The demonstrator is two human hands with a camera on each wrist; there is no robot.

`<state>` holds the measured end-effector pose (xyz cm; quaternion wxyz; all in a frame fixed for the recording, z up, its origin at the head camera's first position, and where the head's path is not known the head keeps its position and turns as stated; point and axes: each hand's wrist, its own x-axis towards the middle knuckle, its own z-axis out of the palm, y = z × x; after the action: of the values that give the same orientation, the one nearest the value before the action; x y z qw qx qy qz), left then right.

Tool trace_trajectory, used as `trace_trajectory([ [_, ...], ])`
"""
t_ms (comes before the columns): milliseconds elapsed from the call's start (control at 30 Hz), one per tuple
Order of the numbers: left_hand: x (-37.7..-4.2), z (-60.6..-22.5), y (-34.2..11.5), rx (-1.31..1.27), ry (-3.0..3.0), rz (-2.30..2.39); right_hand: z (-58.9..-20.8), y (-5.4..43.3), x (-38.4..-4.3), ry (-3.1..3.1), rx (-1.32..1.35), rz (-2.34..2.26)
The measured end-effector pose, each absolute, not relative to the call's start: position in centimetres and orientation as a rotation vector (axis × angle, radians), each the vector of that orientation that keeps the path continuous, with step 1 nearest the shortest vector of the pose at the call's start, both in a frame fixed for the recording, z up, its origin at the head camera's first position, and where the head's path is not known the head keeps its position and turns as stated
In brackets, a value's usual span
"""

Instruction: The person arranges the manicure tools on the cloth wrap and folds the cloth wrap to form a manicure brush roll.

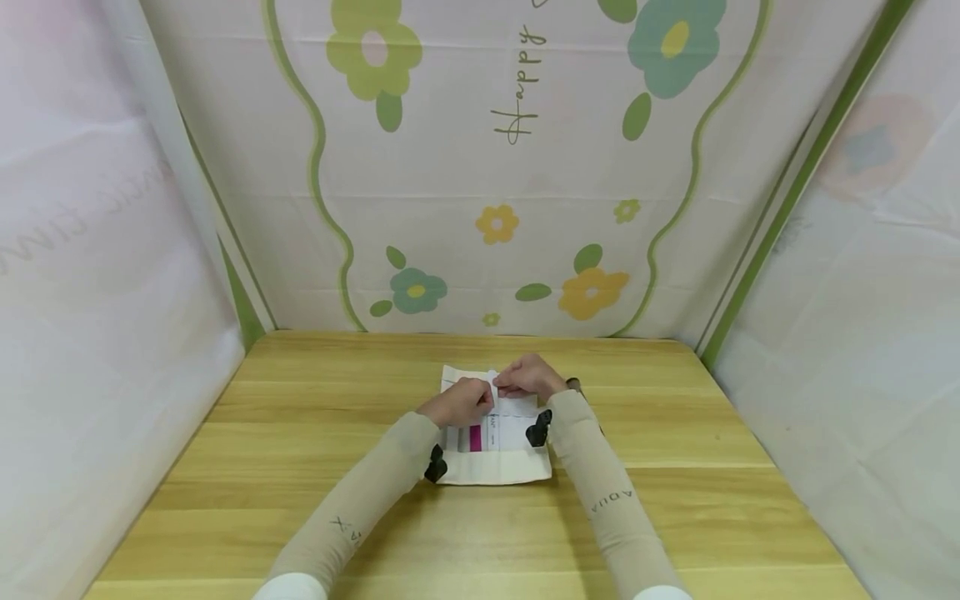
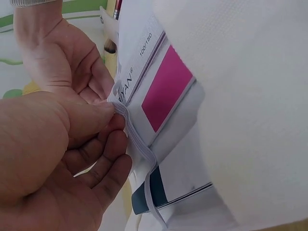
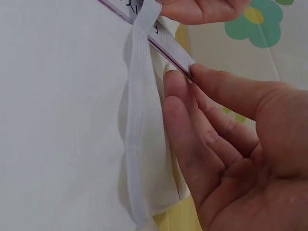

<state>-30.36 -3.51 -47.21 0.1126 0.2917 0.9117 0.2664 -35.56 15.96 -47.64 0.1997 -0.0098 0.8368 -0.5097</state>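
A cream cloth holder (image 1: 495, 471) lies on the table under both hands, with a white elastic band (image 3: 134, 101) along it. My left hand (image 1: 467, 402) pinches the band between thumb and fingers, lifting it away from the cloth. Under the band are flat white packages (image 2: 178, 163), one with a magenta block and one with a dark teal end. My right hand (image 1: 527, 375) is just beyond the left. In the right wrist view, its thumb and fingers pinch the corner of a thin white printed package (image 3: 168, 50). The cloth hides part of the packages.
The wooden table (image 1: 337, 367) extends around the holder. A brush (image 2: 109, 45) with dark bristles lies beside it in the left wrist view. Flower-printed white curtains (image 1: 450, 167) stand at the back and both sides. Black wrist cameras (image 1: 538, 429) hang close over the holder.
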Motion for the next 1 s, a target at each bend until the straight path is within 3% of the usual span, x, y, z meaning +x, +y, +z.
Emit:
trace_trajectory([
  [800,-30.6,-48.0,-3.5,0.833,2.679,0.758,-47.5,16.0,-34.5,2.413,-0.156,-1.234],
  [1000,-30.6,-47.2,-3.6,0.815,2.644,0.773,-45.3,18.0,-34.1,2.587,-0.217,-1.097],
])
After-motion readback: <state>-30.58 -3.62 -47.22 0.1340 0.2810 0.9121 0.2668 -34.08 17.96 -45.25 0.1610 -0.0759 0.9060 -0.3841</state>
